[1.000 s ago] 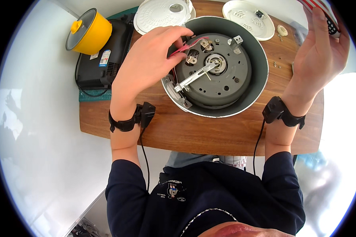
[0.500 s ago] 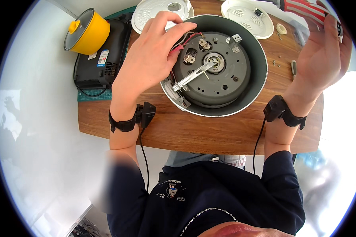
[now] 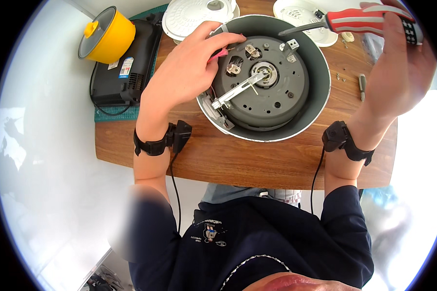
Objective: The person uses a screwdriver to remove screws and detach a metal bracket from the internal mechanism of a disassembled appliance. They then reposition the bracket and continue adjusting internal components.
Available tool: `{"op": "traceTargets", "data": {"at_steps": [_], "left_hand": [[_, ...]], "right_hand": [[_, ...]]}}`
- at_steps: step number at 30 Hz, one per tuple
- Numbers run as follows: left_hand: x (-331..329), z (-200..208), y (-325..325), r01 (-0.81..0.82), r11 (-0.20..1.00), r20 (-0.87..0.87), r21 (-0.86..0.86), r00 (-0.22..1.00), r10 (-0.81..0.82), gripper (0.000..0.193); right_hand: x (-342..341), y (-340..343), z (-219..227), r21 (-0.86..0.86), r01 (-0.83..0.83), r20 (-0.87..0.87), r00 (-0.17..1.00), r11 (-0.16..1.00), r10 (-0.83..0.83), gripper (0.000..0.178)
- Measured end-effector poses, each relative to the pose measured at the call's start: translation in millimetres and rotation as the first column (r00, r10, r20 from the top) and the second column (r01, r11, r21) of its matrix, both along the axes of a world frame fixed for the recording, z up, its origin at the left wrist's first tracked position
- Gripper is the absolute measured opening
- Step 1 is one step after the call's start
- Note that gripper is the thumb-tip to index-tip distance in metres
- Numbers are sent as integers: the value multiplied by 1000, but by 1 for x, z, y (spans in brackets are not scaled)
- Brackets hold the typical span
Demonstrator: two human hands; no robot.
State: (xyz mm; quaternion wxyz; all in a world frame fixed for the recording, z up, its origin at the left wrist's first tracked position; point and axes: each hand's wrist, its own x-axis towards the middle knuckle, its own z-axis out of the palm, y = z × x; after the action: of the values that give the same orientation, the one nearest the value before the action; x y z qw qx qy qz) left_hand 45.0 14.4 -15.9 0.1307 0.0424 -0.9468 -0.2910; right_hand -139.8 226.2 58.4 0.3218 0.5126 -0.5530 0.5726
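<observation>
Left hand [image 3: 187, 68] curled over the upper-left rim of the round grey metal pot [image 3: 321, 89], thumb and index apart, pink-red thin wires [image 3: 220, 54] right by the thumb; can't tell if it actually pinches them. Right hand [image 3: 400, 72] at upper right of the frame, fingers wrapped round the red-and-grey handled screwdriver [image 3: 352, 20], steel shaft pointing left. Tip sits over the pot's upper-right part near the small silver metal bracket [image 3: 291, 44]; contact not clear. Pot is at upper centre, on the brown wooden table [image 3: 257, 165], no lid on, wires at its upper-left inside. Inside it: dark grey round metal plate with holes [image 3: 257, 114], silver metal bar [image 3: 238, 93] running diagonally from the left wall to the middle. Upper left of frame: yellow pot with dark lid [image 3: 120, 38], tilted, on the black boxy appliance [image 3: 110, 89], green cutting mat [image 3: 116, 115] under that. Top edge: white round perforated plastic cover [image 3: 192, 19] left of the grey pot, shallow white plastic tray [image 3: 285, 10] at its upper right, partly behind the shaft. Small metal screws [image 3: 341, 79] and a short grey-handled tool [image 3: 362, 86] lie right of the pot.
</observation>
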Motion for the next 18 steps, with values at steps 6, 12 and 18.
{"op": "traceTargets", "data": {"at_steps": [6, 12, 18], "left_hand": [[-2, -9, -5, -26, 993, -6, -117, 1000, 26, 44], [-2, -8, -7, -24, 987, 9, -159, 1000, 26, 33], [-2, -13, -10, -15, 997, 1, -73, 1000, 15, 35]], "right_hand": [[3, -10, -5, 150, -69, -106, 991, 986, 85, 57], [21, -17, -15, 144, -83, -67, 993, 986, 93, 57], [22, -15, -14, 99, -97, 2, 995, 990, 97, 55]]}}
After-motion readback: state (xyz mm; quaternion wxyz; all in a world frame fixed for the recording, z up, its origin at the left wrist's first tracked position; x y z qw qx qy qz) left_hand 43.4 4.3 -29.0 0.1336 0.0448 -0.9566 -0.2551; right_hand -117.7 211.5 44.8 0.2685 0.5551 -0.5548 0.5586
